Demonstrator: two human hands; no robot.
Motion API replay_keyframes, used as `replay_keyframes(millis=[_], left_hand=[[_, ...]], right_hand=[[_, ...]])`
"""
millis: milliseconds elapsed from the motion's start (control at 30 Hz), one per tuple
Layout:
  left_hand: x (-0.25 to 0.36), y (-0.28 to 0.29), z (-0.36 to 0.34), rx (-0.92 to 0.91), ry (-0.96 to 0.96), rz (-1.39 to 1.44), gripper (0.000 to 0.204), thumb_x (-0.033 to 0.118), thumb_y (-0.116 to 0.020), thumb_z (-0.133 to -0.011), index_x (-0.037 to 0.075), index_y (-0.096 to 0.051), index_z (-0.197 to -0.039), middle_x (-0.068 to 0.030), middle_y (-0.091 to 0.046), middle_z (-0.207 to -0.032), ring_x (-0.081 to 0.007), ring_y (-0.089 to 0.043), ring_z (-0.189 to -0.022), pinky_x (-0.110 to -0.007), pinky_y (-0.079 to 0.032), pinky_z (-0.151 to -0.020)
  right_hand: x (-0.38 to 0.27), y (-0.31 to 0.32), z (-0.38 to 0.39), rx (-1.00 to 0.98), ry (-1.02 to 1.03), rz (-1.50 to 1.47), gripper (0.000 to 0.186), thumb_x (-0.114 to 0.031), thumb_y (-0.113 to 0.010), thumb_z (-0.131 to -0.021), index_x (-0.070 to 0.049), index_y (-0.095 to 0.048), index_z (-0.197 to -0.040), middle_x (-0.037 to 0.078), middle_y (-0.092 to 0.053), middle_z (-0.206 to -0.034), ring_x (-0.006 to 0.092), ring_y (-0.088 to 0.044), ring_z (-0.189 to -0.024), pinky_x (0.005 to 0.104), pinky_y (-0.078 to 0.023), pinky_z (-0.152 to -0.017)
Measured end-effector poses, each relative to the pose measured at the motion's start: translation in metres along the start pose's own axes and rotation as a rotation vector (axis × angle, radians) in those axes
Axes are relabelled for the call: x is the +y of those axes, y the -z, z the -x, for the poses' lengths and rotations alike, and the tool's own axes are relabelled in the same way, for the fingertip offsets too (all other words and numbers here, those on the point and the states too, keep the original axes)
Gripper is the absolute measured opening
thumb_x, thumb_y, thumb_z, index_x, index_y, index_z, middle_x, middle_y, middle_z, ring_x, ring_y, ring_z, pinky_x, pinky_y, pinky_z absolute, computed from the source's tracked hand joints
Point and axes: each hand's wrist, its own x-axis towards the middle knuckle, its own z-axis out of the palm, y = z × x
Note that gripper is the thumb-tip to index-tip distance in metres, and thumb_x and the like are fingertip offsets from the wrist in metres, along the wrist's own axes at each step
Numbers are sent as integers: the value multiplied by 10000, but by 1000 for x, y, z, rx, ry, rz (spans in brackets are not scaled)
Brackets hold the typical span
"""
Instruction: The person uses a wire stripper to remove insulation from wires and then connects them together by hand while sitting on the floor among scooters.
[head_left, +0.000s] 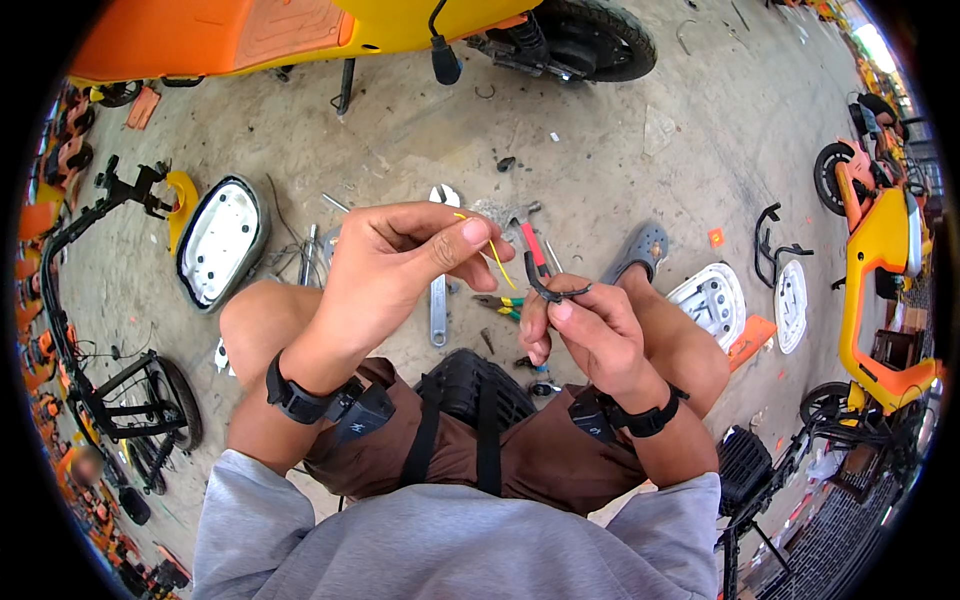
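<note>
My left hand is raised in front of my knees, its thumb and fingers pinched on a thin yellow wire. The wire's loose end dangles toward my other hand. Lower and to the right, my right hand pinches a short, bent black cable between thumb and fingers. A gap separates the wire from the cable. On the floor beyond and below my hands lie an adjustable wrench, a hammer with a red handle, and pliers with green and yellow grips.
A yellow and orange scooter stands across the far side. An upturned seat lies to the left, near a black scooter frame. White shells and an orange scrap lie right; another yellow scooter body stands beyond.
</note>
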Motion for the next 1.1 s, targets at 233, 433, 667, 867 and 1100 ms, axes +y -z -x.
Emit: replay_keyframes(millis=[233, 433, 667, 867, 1100], left_hand=[[-7, -2, -4, -74, 237, 343, 266, 226, -616, -958, -30, -651, -1021, -144, -701, -912, -168, -652, -650, -289, -547, -613], [-15, -5, -6, -31, 348, 422, 257, 209, -665, -925, -40, -666, -991, -112, -708, -847, -148, -659, -629, -269, -549, -605], [-10, -18, 7, 57, -213, -340, 98, 62, -739, -843, -33, -733, -869, -95, -712, -771, -125, -682, -688, -226, -516, -589], [-16, -11, 4, 9, -580, -599, 103, -10, -743, -787, -16, -739, -890, -111, -725, -798, -167, -698, -698, -249, -533, -608], [-18, -14, 4, 17, -723, -650, 119, -32, -751, -761, -8, -740, -877, -115, -725, -807, -188, -704, -713, -259, -540, -613]], right_hand=[[-10, -5, -5, 253, 6, 164, 214, -138, -623, -931, 67, -677, -961, 71, -647, -742, 99, -569, -623, 232, -462, -560], [-3, -6, -4, 319, -7, 59, 234, -122, -719, -872, 53, -676, -1023, 92, -678, -769, 101, -588, -591, 222, -463, -524], [-6, -5, -12, 421, 63, 124, 190, -123, -688, -897, 4, -593, -1003, 109, -671, -823, 120, -598, -611, 244, -468, -522], [-9, -2, -12, 391, 73, 41, 194, -133, -667, -913, -9, -561, -1017, 137, -681, -847, 112, -588, -613, 249, -469, -527], [-8, -3, -13, 398, 61, 86, 186, -134, -675, -906, -9, -576, -1001, 132, -683, -867, 106, -586, -625, 239, -476, -552]])
